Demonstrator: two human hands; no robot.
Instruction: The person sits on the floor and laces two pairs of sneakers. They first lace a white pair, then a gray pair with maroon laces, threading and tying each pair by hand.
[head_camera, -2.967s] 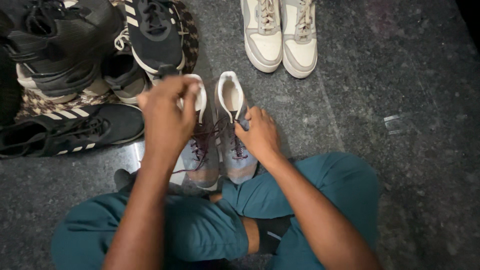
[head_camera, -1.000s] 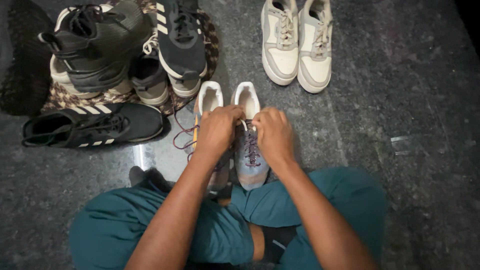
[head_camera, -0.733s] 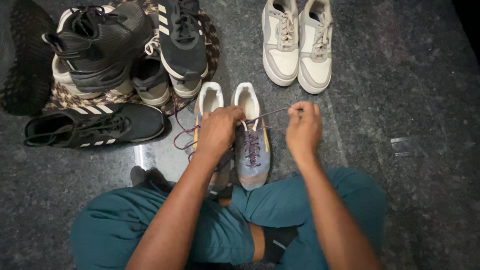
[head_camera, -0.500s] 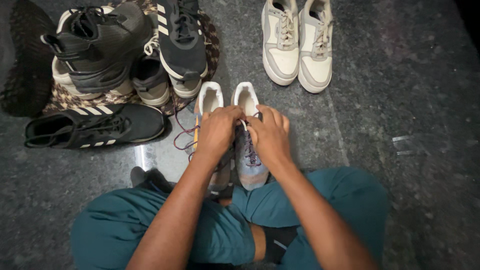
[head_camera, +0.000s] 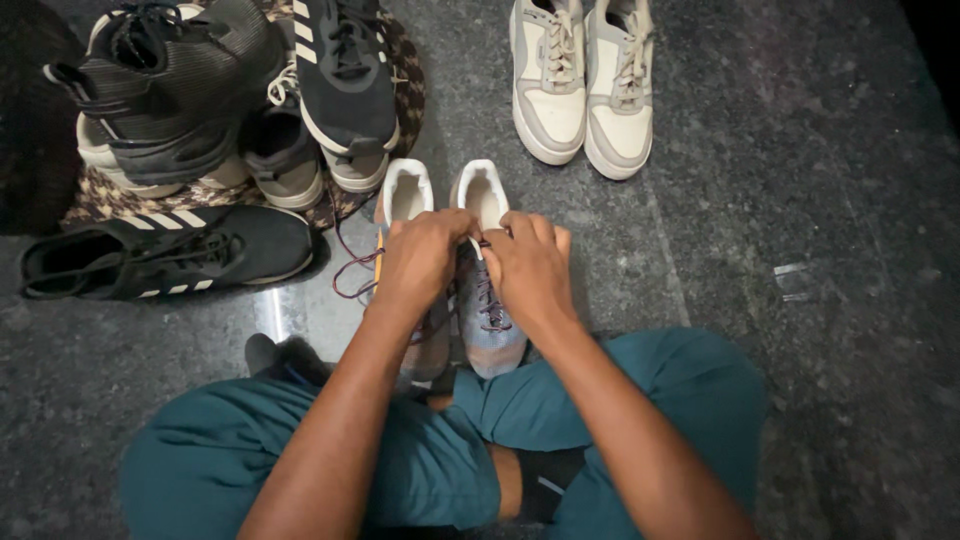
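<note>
Both hands sit on the grey sneakers (head_camera: 487, 335) on the floor (head_camera: 800, 200), just in front of the crossed legs (head_camera: 400, 470). Left hand (head_camera: 420, 262) covers most of the left shoe; only its white heel opening and a bit of the toe show. Right hand (head_camera: 530, 270) is closed over the right shoe's laces (head_camera: 490, 305), fingers pinched together with the left's. What exactly each finger grips is hidden. A loose lace loop (head_camera: 350, 275) trails left. The black shoes (head_camera: 200, 100) are cut off at the top edge, as is the white pair (head_camera: 585, 90).
</note>
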